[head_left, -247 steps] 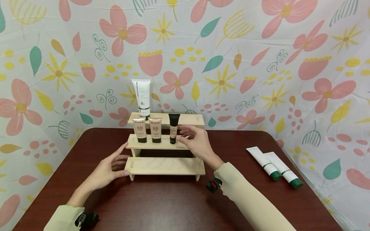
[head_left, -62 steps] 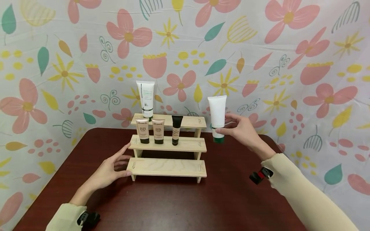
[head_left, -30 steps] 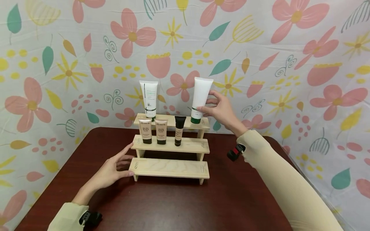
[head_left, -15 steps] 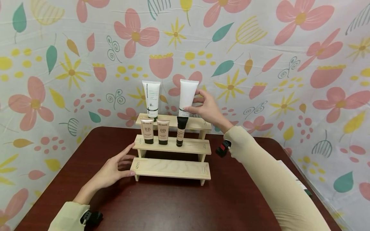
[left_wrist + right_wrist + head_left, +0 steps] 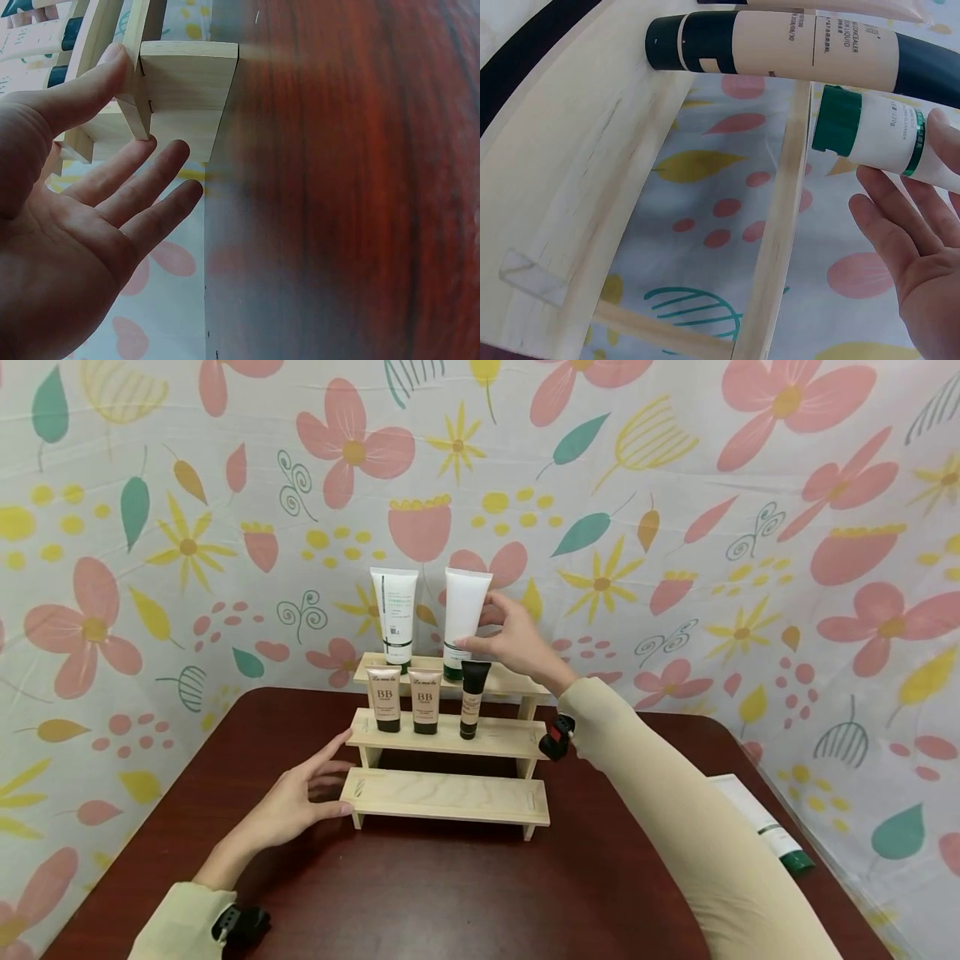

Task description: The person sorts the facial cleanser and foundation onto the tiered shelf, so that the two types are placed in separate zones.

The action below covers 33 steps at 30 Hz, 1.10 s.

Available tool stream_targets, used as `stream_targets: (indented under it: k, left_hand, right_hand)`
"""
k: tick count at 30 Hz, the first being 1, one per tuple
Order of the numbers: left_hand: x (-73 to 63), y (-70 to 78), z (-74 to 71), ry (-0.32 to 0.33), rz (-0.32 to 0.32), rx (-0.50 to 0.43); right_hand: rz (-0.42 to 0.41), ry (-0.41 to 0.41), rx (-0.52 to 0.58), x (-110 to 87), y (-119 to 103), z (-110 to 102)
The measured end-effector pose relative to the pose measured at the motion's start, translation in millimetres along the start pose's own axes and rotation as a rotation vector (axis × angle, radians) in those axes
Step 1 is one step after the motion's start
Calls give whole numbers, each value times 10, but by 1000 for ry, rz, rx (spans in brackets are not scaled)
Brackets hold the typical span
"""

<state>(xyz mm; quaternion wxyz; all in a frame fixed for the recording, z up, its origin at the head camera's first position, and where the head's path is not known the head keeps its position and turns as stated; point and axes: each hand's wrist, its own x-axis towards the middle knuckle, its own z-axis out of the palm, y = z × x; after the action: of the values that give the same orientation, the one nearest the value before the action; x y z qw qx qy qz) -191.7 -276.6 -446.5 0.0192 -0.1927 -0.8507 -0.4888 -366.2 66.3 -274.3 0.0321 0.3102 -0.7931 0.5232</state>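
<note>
A three-step wooden display rack stands on the table. My left hand rests against its left end, fingers extended; in the left wrist view, the thumb touches the lowest shelf. At the top shelf, my right hand pinches a white squeeze tube near its green cap. The tube is upright, cap down; whether it bears on the shelf is hidden. Left of it stands another white tube. Two BB cream tubes and a black-topped concealer tube stand on the middle shelf.
One more white tube with a green cap lies on the dark red table at the right, partly behind my right sleeve. A flower-print cloth hangs close behind the rack.
My right hand, earlier at the concealer tube, has taken a white tube from the right and carried it left to the top shelf, beside the first white tube. The left hand stays at the rack.
</note>
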Motion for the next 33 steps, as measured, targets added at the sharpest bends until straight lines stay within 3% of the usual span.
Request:
stream_targets:
  k: [15,33]
  left_hand:
    - [-5,8,2,-2,-11,-9]
    - [1,4,2,2,0,5]
  right_hand:
    - [-28,-54,-28,97,-46,122]
    - [-30,-140,-69,136,-62,31]
